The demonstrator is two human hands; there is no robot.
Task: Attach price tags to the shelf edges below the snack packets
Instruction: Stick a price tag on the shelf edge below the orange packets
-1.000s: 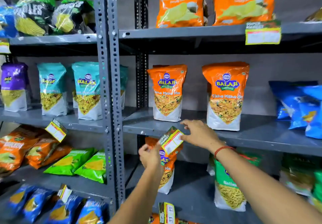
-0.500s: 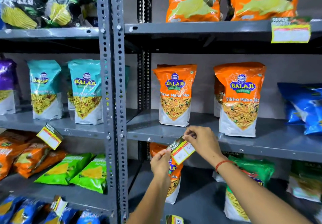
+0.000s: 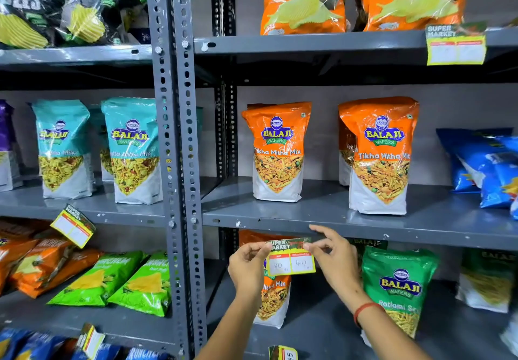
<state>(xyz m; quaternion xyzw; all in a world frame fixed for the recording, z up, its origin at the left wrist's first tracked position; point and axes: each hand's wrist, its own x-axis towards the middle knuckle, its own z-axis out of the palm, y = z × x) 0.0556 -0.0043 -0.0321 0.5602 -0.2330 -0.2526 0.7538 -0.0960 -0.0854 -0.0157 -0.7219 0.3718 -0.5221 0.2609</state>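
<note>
A yellow price tag [image 3: 291, 257] with a "SUPER MARKET" header is held level just under the front edge of the grey middle shelf [image 3: 364, 232]. My left hand [image 3: 248, 265] pinches its upper left corner. My right hand [image 3: 335, 258] pinches its upper right corner, index finger raised to the shelf edge. Two orange Balaji Tikha Mitha Mix packets [image 3: 277, 152] [image 3: 378, 155] stand upright on that shelf above the tag.
Other tags hang on the upper shelf edge [image 3: 455, 47] and, tilted, on the left shelf edge [image 3: 73, 225]. Grey perforated uprights [image 3: 179, 163] divide the racks. Teal packets [image 3: 134, 149] stand left, blue bags [image 3: 487, 166] right, a green Ratlami packet [image 3: 398, 289] below.
The tag has turned from tilted to level and now sits close under the shelf edge. My left hand came up and took the tag's left corner; the view moved closer.
</note>
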